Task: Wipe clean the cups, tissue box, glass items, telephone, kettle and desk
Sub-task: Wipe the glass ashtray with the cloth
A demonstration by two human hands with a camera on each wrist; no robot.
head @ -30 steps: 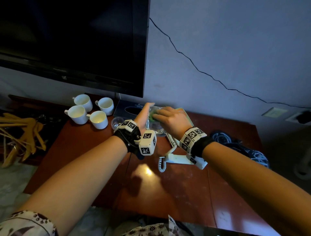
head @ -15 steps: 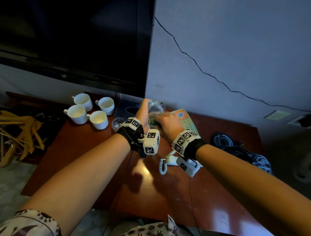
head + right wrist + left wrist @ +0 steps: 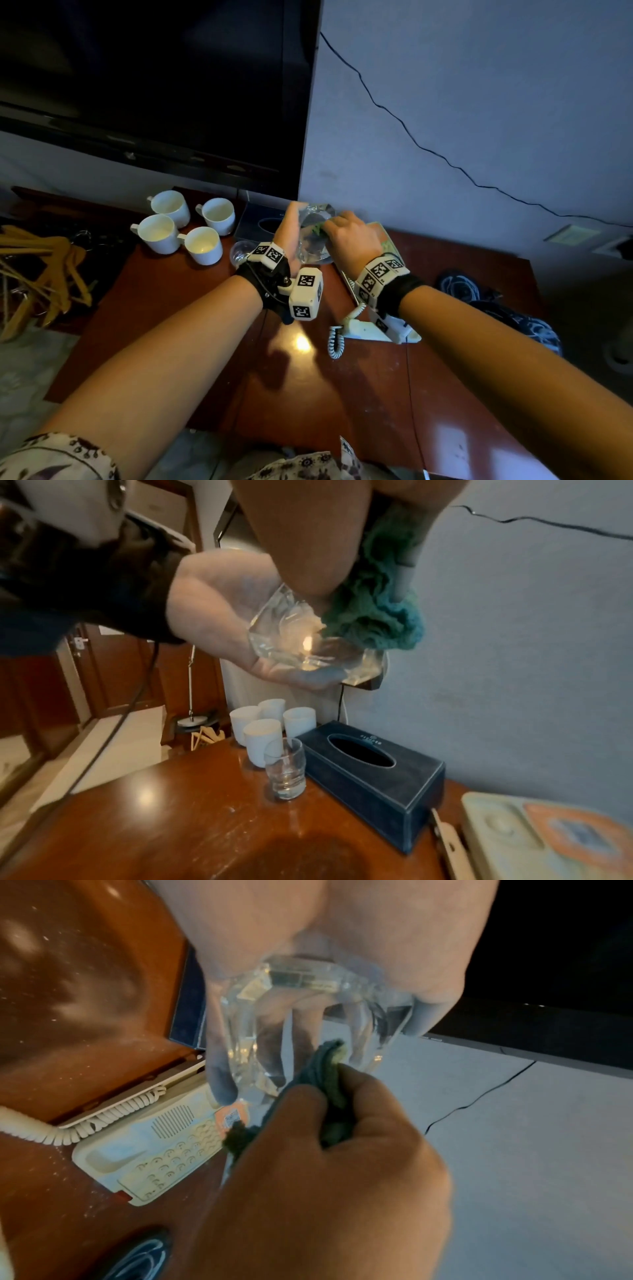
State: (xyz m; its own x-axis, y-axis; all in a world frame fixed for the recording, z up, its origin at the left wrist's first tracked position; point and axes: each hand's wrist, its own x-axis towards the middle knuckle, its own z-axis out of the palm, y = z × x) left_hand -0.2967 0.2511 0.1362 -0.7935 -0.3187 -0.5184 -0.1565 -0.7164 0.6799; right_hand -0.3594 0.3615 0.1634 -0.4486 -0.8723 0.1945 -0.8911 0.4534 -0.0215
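My left hand [image 3: 291, 229] grips a thick clear glass dish [image 3: 313, 236] and holds it tilted above the desk. In the left wrist view its fingers [image 3: 219, 1069] curl round the glass dish [image 3: 301, 1010]. My right hand [image 3: 346, 236] grips a bunched green cloth [image 3: 377, 610] and presses it into the glass dish [image 3: 308, 645]. Below stand a small drinking glass [image 3: 284, 772], a dark tissue box [image 3: 373, 772], several white cups [image 3: 185, 229] and a cream telephone [image 3: 154, 1150] with its coiled cord [image 3: 337, 339].
The red-brown desk [image 3: 325, 404] has bare room at its front. A dark television [image 3: 154, 85] hangs above the cups. Wooden hangers [image 3: 37, 267] lie at the left and a blue patterned cloth [image 3: 513, 315] at the right. A black cable [image 3: 428, 150] runs along the wall.
Both hands have lifted the glass dish off the desk and tipped it towards me. The right hand with the cloth has moved from the dish's rim into its hollow.
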